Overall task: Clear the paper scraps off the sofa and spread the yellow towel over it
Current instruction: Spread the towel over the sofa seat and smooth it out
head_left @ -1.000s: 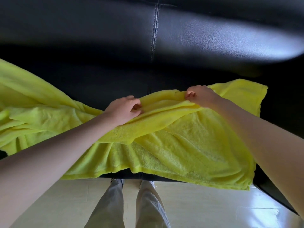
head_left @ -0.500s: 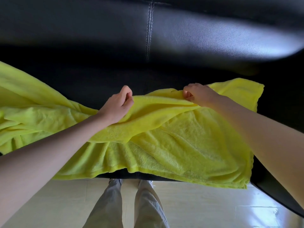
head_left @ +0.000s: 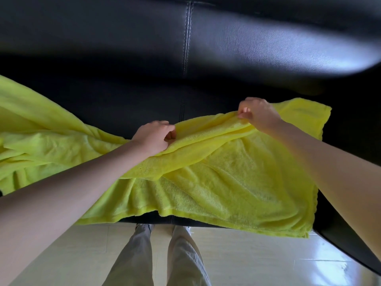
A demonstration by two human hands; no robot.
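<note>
Setting: home living room.
Evidence: black stitched leather sofa (head_left: 206, 48) with yellow terry towel (head_left: 237, 182) on seat, over glossy pale tiled floor (head_left: 257, 261).

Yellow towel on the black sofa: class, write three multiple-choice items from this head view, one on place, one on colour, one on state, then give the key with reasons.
1. Where does the towel's near edge lie?
A. hanging over the sofa's front edge
B. on the backrest
C. on the floor

2. What colour is the sofa?
A. brown
B. black
C. white

3. What are the hands doing?
A. both pinch a fold of the towel
B. both lie flat
C. only one touches it

Key: 1 A, the yellow towel drapes past the front of the sofa. 2 B, its leather is black. 3 A, the left hand and right hand each grip the raised fold.
</note>
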